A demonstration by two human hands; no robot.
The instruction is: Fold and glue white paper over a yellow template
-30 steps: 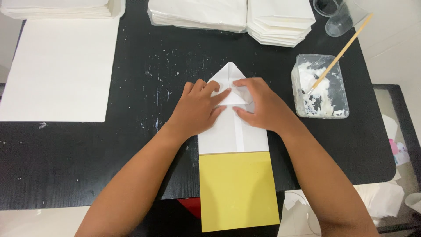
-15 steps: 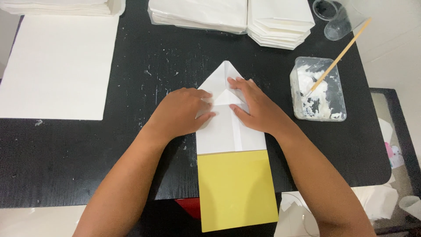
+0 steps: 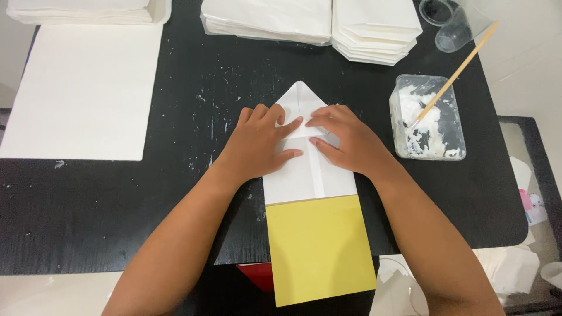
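Observation:
A white paper bag point(image 3: 307, 175) lies flat on the black table point(image 3: 193, 193), its far end folded into a point. A yellow sheet point(image 3: 319, 248) sticks out of its near end over the table's edge. My left hand point(image 3: 260, 140) lies flat on the bag's left side, fingers pointing right. My right hand point(image 3: 345, 137) presses on the folded flaps from the right, fingertips meeting the left hand's at the bag's middle.
A clear tub of white paste point(image 3: 430, 120) with a wooden stick point(image 3: 459, 70) stands right of the bag. Stacks of white folded paper point(image 3: 328, 23) line the far edge, beside a clear cup point(image 3: 451, 26). A large white sheet point(image 3: 85, 93) lies at left.
Both hands have shifted on the bag: the left hand slid back right onto the flaps, and the fingertips again meet over the fold's middle.

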